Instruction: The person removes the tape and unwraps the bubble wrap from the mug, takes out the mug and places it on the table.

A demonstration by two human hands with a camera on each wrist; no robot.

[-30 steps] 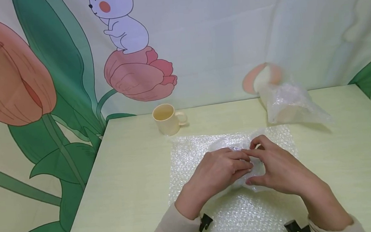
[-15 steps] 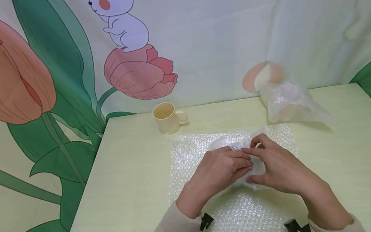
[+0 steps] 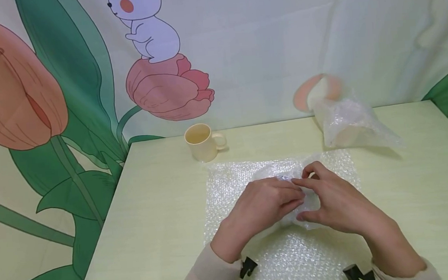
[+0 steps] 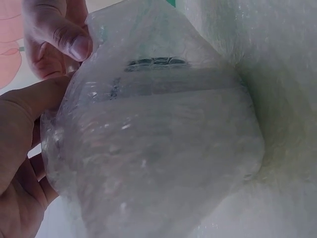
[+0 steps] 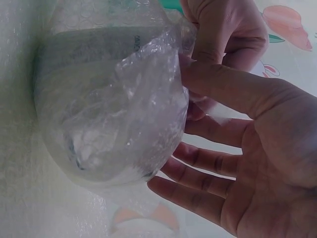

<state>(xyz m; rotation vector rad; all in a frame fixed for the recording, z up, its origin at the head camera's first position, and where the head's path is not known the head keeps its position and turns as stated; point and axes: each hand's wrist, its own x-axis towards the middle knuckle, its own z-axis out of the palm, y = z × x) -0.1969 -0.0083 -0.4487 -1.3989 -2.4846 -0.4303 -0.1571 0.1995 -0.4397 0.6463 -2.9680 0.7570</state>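
Observation:
Both hands hold a bundle in clear bubble wrap point(image 3: 311, 202), low over a flat bubble wrap sheet point(image 3: 298, 256). Through the layers shows a pale, rounded thing with dark print; its kind is blurred by the wrap point(image 4: 163, 134). My left hand point(image 3: 269, 199) lies over the bundle's left and top, its fingers bent onto the wrap. From the right, my right hand point(image 3: 335, 201) curves round it, thumb low and index finger reaching to the left fingertips. In the right wrist view, the right fingers point(image 5: 198, 196) touch the side of the wrap point(image 5: 119, 114).
A cream mug point(image 3: 201, 143) stands behind the sheet at the left. Farther right, near the table's back edge, sits another bundle in bubble wrap point(image 3: 349, 124). A printed cloth point(image 3: 249, 60) hangs behind the pale table point(image 3: 148, 232).
The left hand shifts very slightly, and the head view has tilted a little. Both hands keep their hold on the bundle, which stays in place.

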